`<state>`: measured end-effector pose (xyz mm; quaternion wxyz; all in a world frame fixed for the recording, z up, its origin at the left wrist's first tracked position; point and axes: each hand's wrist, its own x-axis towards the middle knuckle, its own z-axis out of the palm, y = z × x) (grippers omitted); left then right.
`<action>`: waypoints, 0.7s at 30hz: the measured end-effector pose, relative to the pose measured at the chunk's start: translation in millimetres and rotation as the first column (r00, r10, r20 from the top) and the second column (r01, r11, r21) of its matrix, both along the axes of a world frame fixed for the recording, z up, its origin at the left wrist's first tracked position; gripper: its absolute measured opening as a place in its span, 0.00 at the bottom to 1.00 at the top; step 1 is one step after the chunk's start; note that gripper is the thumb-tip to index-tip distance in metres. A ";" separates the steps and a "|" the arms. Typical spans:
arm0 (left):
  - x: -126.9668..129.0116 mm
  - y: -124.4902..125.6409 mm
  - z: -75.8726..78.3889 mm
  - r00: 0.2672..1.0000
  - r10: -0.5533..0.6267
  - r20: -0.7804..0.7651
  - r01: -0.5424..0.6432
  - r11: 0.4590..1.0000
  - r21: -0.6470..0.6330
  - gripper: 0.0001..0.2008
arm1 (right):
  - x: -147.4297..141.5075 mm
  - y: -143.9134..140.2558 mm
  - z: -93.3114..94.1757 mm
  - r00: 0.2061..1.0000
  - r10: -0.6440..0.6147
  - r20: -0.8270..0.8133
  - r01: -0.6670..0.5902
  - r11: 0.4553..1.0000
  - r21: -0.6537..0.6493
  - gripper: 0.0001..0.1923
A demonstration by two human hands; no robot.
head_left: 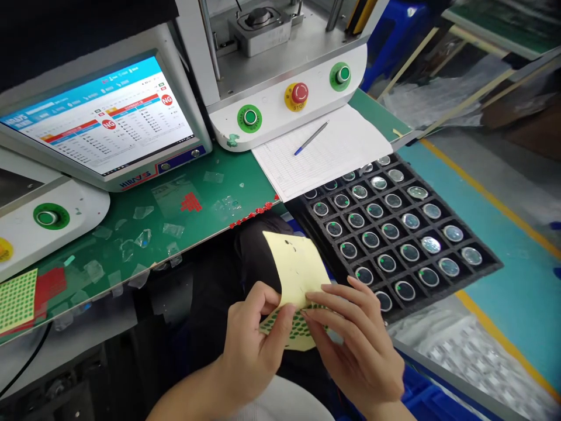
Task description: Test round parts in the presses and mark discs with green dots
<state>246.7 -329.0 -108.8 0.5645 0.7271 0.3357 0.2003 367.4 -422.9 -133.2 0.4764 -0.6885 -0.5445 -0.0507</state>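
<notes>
Between my fingers is a pale yellow sticker sheet (294,275), thin backing paper folded over on itself. The upper flap stands up and away from my fingertips, bare and yellow with a few small dark specks near its top edge. The lower part lies under my fingertips and shows close rows of small green dot stickers. Its bottom edge sits just below my thumbs, slightly curled.
</notes>
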 end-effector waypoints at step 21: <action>23.9 15.5 -26.3 0.954 0.149 -0.261 -0.170 0.984 -0.060 0.19 | 288.0 -93.1 -180.6 0.383 -0.834 -0.398 0.655 0.549 -0.520 0.14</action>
